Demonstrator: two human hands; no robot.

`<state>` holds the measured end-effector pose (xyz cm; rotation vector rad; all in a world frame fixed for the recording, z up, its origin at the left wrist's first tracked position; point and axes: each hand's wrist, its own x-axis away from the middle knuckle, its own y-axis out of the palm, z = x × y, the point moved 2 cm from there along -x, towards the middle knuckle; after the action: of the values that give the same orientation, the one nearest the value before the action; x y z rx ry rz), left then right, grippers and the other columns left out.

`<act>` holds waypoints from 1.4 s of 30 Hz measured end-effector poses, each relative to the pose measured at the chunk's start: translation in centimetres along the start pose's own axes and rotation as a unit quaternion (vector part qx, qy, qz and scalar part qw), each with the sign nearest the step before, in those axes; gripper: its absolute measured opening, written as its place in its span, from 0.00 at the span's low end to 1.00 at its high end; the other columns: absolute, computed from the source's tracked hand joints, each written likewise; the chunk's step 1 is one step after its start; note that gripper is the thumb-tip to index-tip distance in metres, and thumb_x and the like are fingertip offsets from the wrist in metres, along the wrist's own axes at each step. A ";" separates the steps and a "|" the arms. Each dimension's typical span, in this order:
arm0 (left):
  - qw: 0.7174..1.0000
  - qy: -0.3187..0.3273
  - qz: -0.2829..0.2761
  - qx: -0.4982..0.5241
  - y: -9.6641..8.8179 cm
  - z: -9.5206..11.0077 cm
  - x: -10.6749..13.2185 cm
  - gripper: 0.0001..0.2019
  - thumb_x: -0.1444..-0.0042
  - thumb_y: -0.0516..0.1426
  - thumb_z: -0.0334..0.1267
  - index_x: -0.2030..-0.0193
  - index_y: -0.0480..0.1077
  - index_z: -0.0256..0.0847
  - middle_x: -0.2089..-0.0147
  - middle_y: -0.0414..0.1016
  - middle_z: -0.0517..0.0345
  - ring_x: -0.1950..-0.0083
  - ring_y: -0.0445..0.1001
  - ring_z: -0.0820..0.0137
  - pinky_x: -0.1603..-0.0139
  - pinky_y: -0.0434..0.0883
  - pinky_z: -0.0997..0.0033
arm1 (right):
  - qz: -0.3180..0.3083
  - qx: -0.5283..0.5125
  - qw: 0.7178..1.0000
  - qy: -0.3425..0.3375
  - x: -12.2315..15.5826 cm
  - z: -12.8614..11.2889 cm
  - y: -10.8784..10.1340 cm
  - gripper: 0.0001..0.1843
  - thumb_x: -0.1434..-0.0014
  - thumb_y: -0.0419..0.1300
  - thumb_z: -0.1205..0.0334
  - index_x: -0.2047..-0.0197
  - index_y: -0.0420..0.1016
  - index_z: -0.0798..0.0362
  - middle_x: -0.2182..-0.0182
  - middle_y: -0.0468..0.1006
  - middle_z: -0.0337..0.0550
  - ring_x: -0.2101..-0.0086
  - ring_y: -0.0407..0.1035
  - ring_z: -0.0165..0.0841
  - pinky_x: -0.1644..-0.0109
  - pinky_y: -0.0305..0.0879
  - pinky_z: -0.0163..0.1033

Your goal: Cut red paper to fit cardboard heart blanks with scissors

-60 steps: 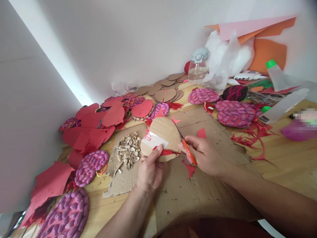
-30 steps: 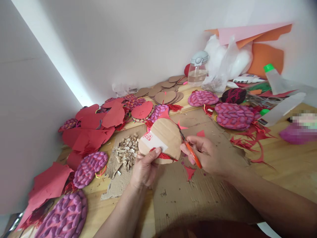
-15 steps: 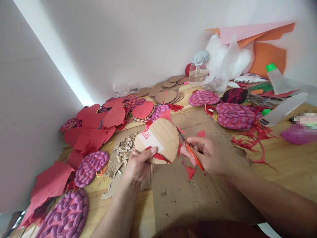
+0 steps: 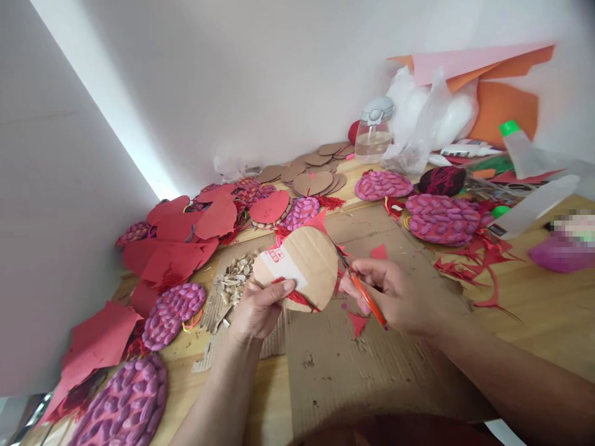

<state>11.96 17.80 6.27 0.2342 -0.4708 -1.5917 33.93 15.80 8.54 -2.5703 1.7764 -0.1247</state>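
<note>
My left hand (image 4: 258,306) grips a heart-shaped cardboard piece (image 4: 304,257) by its lower edge, thumb on a red tassel. The piece has a white label and red paper sticking out behind its edge. My right hand (image 4: 395,294) is closed on small orange-handled scissors (image 4: 360,288), whose blades touch the right edge of the cardboard piece. Small red paper offcuts (image 4: 357,322) lie below the scissors on a flat cardboard sheet (image 4: 372,365).
Pink-purple woven hearts (image 4: 441,217) and red paper hearts (image 4: 186,235) crowd the wooden table. A pile of shells (image 4: 235,279) lies left of my hands. Plain cardboard hearts (image 4: 316,173), a water bottle (image 4: 374,133), a plastic bag, glue bottles (image 4: 520,148) and coloured sheets stand at the back.
My left hand has turned and shifted the cardboard piece slightly left while the scissors worked along its right edge. More red trimmings hang by the blades.
</note>
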 end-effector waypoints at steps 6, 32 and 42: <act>1.000 0.007 0.000 -0.010 0.0 0.0 -0.1 0.36 0.61 0.73 0.33 0.42 0.73 0.40 0.56 0.84 0.50 0.53 0.82 0.53 0.47 0.78 0.55 | 0.005 -0.007 1.000 -0.003 0.0 -0.2 0.0 0.25 0.41 0.63 0.41 0.74 0.60 0.50 0.83 0.58 0.29 0.82 0.52 0.23 0.78 0.45 0.34; 1.000 -0.006 -0.002 -0.014 -0.3 0.8 0.1 0.37 0.65 0.74 0.31 0.44 0.74 0.38 0.62 0.85 0.52 0.61 0.84 0.56 0.58 0.82 0.62 | -0.006 0.003 1.000 -0.007 0.4 0.2 -0.1 0.24 0.39 0.62 0.42 0.73 0.62 0.52 0.83 0.60 0.30 0.82 0.52 0.23 0.78 0.43 0.34; 0.999 -0.014 -0.020 -0.030 -0.3 0.6 0.2 0.35 0.64 0.74 0.32 0.44 0.75 0.36 0.60 0.85 0.47 0.60 0.84 0.51 0.56 0.81 0.55 | 0.006 0.005 1.000 -0.001 0.7 -0.4 -0.2 0.28 0.39 0.60 0.38 0.76 0.57 0.50 0.84 0.58 0.30 0.82 0.51 0.23 0.78 0.43 0.34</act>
<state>11.38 17.72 6.71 0.1771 -0.4418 -1.6471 34.27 15.26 9.01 -2.5524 1.7854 -0.1307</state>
